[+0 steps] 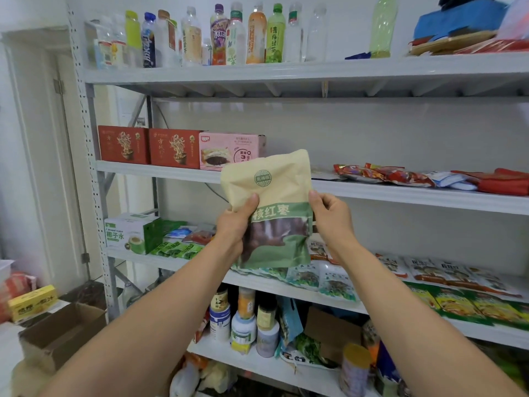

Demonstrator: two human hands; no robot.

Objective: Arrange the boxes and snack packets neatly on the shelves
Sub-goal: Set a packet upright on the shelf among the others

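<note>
A tan and green packet of red dates (274, 196) is held upright in front of the second shelf (400, 193). My left hand (233, 224) grips its left edge with the thumb on the front. My right hand (329, 216) pinches its right edge. Behind it on that shelf stand two red boxes (148, 146) and a pink box (229, 149). Red snack packets (380, 174) lie at the shelf's right. The third shelf (200, 263) holds a green and white box (131, 232) and several flat snack packets (429, 270).
Bottles (217, 35) line the top shelf. Jars and cans (243, 319) crowd the bottom shelf. An open cardboard box (63, 330) and a yellow box (31, 303) sit at the lower left. The white upright post (91, 167) bounds the rack's left side.
</note>
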